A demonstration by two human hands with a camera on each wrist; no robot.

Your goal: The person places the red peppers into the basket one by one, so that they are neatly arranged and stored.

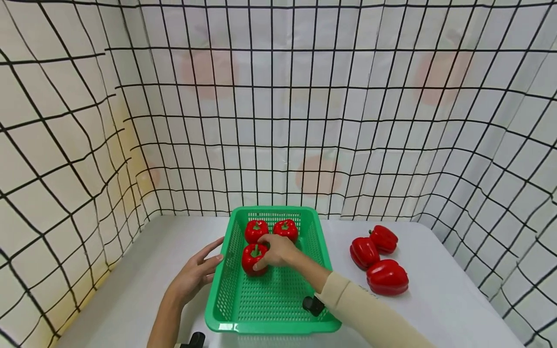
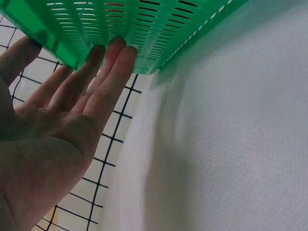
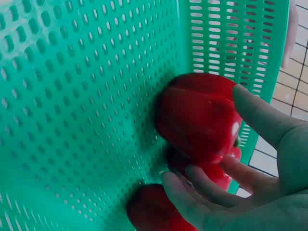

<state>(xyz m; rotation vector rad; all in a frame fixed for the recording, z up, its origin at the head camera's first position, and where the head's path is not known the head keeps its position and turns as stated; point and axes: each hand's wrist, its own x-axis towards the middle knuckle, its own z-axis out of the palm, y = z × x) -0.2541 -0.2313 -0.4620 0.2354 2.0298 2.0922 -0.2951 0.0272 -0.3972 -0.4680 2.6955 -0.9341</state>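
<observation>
A green perforated plastic basket (image 1: 278,299) holds three red bell peppers. My right hand (image 1: 278,250) reaches over its right side and has thumb and fingers about the nearest bell pepper (image 1: 251,261). In the right wrist view, the thumb and a fingertip meet the top end of that pepper (image 3: 197,115), which sits by the basket wall. Behind it stand two more peppers, a left one (image 1: 256,231) and a right one (image 1: 286,229), stems up. Along the basket's left outer wall, my left hand (image 1: 196,275) rests its fingers; the left wrist view shows them extended against the slotted side.
Three more red bell peppers lie together on the white table (image 1: 439,295) right of the basket: a front one (image 1: 388,277), a middle one (image 1: 363,252) and a back one (image 1: 384,239). Black wire mesh (image 1: 293,116) encloses the back and both sides.
</observation>
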